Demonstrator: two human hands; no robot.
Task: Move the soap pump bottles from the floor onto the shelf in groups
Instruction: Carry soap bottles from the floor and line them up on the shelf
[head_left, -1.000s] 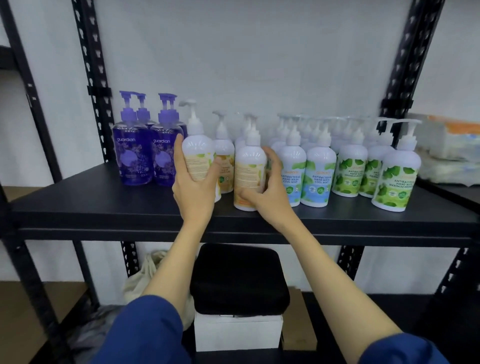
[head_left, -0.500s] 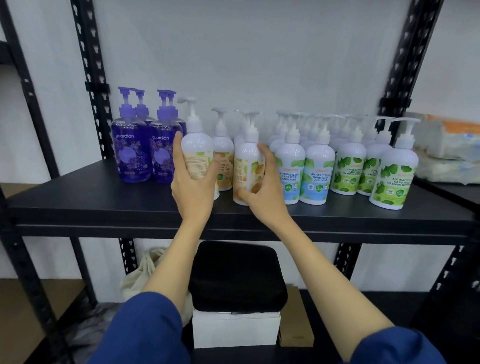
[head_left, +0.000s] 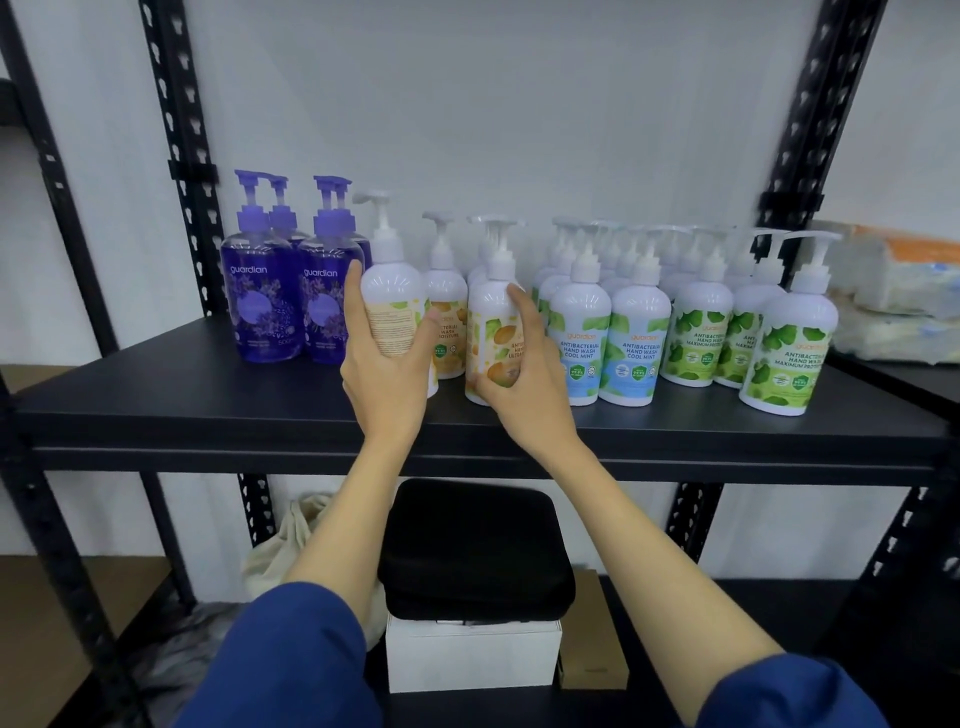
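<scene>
Left hand (head_left: 387, 379) gripping bottle (head_left: 393, 306), right hand (head_left: 524, 384) likewise

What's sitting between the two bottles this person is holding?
In the head view, another white bottle with an orange label stands behind the gap between the left-hand bottle and the right-hand bottle.

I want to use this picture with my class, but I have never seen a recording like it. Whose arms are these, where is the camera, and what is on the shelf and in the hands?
No machine here: a person wears a camera on the head, looking forward and down, so the arms are their own. The black shelf carries pump bottles in groups: purple bottles, orange-labelled ones, blue Cool Mint bottles and green-labelled bottles. The left hand grips one white bottle with its back label showing; the right hand grips an orange-labelled bottle. Below stands a black case.
</scene>
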